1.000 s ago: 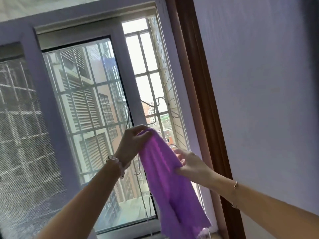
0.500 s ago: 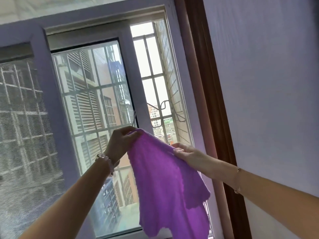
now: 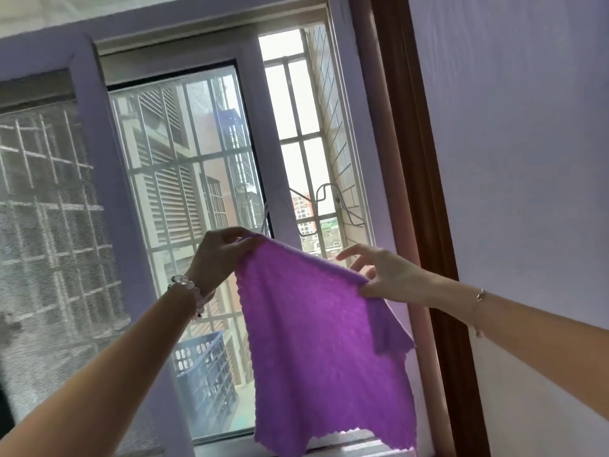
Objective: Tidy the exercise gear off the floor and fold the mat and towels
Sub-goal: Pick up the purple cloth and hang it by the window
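Pinching the top left corner of the purple towel (image 3: 316, 324) in the curled left hand (image 3: 219, 257). Nipping its right edge with the right hand (image 3: 387, 278), other fingers splayed. Hanging mid-frame before the window (image 3: 184, 159).

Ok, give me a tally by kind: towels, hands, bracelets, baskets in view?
Towels: 1, purple towel
Hands: 2, left hand and right hand
Bracelets: 2, beaded bracelet and thin chain bracelet
Baskets: 1, blue basket beyond the glass
Total: 6
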A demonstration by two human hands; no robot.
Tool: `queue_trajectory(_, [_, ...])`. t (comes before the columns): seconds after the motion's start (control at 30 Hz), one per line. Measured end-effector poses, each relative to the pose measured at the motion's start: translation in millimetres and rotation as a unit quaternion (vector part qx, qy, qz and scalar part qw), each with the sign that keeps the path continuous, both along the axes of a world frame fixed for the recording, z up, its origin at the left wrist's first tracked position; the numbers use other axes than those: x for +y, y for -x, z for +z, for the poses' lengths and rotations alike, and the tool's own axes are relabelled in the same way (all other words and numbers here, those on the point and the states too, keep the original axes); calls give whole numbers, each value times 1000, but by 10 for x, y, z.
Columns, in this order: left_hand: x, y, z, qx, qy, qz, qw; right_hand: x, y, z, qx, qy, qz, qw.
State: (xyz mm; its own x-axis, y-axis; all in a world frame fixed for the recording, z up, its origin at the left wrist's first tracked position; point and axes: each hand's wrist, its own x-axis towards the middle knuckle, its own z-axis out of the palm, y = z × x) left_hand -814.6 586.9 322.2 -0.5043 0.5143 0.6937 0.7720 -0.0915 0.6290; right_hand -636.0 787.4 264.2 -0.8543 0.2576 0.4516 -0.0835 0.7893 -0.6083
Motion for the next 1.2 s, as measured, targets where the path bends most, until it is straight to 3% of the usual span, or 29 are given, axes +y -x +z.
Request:
queue_trajectory(0.2, [-53, 129, 79, 29, 48, 27, 998, 261, -57, 273, 31, -27, -66, 997])
queue_trajectory(0.43, [-35, 204, 209, 147, 128, 137, 971, 367, -75, 600, 116, -146, -171, 967])
queue_trajectory(0.8, [56, 176, 1036, 252, 57, 215, 942, 383, 130, 1490, 176, -320, -315, 876])
queue_trajectory(1.2, [299, 571, 1464, 287, 48, 265, 919, 464, 605, 2001, 172, -407, -360, 821])
